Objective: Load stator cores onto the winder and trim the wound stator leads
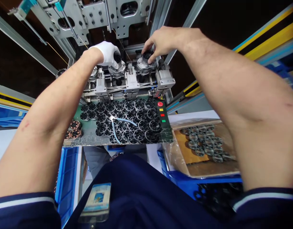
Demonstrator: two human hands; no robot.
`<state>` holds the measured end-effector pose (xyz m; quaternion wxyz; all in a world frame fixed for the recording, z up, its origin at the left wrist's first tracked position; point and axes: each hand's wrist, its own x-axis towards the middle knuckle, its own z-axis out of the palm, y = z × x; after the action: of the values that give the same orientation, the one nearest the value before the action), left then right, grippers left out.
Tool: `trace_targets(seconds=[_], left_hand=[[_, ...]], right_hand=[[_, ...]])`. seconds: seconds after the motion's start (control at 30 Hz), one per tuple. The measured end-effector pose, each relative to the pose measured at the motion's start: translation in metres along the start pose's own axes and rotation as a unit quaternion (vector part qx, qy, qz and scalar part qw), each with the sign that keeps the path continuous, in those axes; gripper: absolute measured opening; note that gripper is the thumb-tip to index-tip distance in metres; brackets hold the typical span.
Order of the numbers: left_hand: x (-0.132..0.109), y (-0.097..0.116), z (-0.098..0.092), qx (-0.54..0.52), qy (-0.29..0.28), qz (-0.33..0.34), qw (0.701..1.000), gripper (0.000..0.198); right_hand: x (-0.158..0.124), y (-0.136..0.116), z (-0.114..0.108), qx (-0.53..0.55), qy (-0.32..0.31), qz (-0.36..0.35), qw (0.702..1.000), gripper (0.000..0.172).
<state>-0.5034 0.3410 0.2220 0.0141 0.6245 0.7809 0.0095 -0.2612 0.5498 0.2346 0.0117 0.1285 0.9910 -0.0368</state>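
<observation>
My left hand (108,54), in a white glove, is at the middle holder (117,70) of the winding machine. Its fingers curl round a black-topped stator core (117,58) there. My right hand (162,40) is bare and reaches down to the right-hand holder (144,67). Thumb and fingers grip the sides of another black stator core (147,54) seated in it. Just below, the green worktop (89,130) carries rows of stator cores (139,104) with black insulators. Blue-handled cutting pliers (124,120) lie on top of them.
Copper-wound stators (75,128) sit at the worktop's left end. Red, yellow and green buttons (162,109) line its right side. A cardboard box (194,167) with metal rings stands at right. Thin wires (57,52) run down from the machine's upper plate (94,19).
</observation>
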Motion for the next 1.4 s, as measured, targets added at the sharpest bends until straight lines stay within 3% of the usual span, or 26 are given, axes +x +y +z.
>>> trace_targets(seconds=[0.03,0.1,0.17,0.23,0.3,0.37,0.47,0.57,0.67,0.77,0.87,0.93,1.0,1.07,1.2,1.4], left_hand=[[0.000,0.003,-0.002,-0.003,-0.033,-0.022,0.999,0.107],[-0.003,0.010,-0.010,-0.010,-0.090,-0.072,0.993,0.109],[-0.008,0.018,-0.019,-0.015,-0.101,-0.099,0.990,0.107],[-0.016,0.027,-0.025,-0.010,-0.087,-0.099,0.991,0.095],[-0.025,0.038,-0.025,-0.005,-0.086,-0.098,0.991,0.088],[-0.038,0.051,-0.015,0.000,-0.082,-0.104,0.991,0.107],[-0.060,0.073,0.017,-0.009,-0.048,-0.105,0.993,0.143],[-0.071,0.080,0.045,-0.040,-0.023,-0.097,0.994,0.136],[-0.079,0.049,0.048,-0.101,0.007,-0.045,0.994,0.124],[-0.107,-0.022,0.029,-0.144,0.065,-0.012,0.987,0.119],[-0.160,-0.099,0.011,-0.140,0.087,-0.092,0.982,0.118],[-0.201,-0.130,0.012,-0.130,0.097,-0.143,0.976,0.112],[-0.235,-0.140,0.023,-0.116,0.095,-0.167,0.975,0.111],[-0.254,-0.135,0.035,-0.096,0.083,-0.179,0.976,0.110],[-0.260,-0.121,0.034,-0.062,0.048,-0.190,0.979,0.096],[-0.265,-0.128,0.028,-0.033,0.027,-0.230,0.972,0.096]], right_hand=[[-0.008,-0.005,0.008,0.003,0.009,-0.003,1.000,0.068],[-0.029,-0.015,0.032,0.013,0.023,-0.014,1.000,0.092],[-0.050,-0.026,0.060,0.039,0.036,-0.015,0.998,0.117],[-0.068,-0.034,0.082,0.086,0.057,0.001,0.995,0.126],[-0.078,-0.040,0.094,0.118,0.070,0.020,0.990,0.123],[-0.082,-0.043,0.097,0.117,0.071,0.025,0.990,0.118],[-0.081,-0.047,0.093,0.095,0.078,0.008,0.992,0.117],[-0.078,-0.047,0.092,0.077,0.077,-0.006,0.994,0.120],[-0.076,-0.045,0.095,0.061,0.067,-0.007,0.996,0.122],[-0.075,-0.043,0.097,0.057,0.063,-0.014,0.996,0.121],[-0.074,-0.040,0.099,0.057,0.076,-0.021,0.995,0.119],[-0.074,-0.039,0.100,0.058,0.082,-0.022,0.995,0.118],[-0.073,-0.038,0.100,0.056,0.074,-0.020,0.996,0.120],[-0.070,-0.037,0.097,0.047,0.057,-0.016,0.997,0.124],[-0.065,-0.038,0.089,0.031,0.026,-0.010,0.999,0.129],[-0.061,-0.046,0.077,0.029,0.027,0.033,0.999,0.111]])
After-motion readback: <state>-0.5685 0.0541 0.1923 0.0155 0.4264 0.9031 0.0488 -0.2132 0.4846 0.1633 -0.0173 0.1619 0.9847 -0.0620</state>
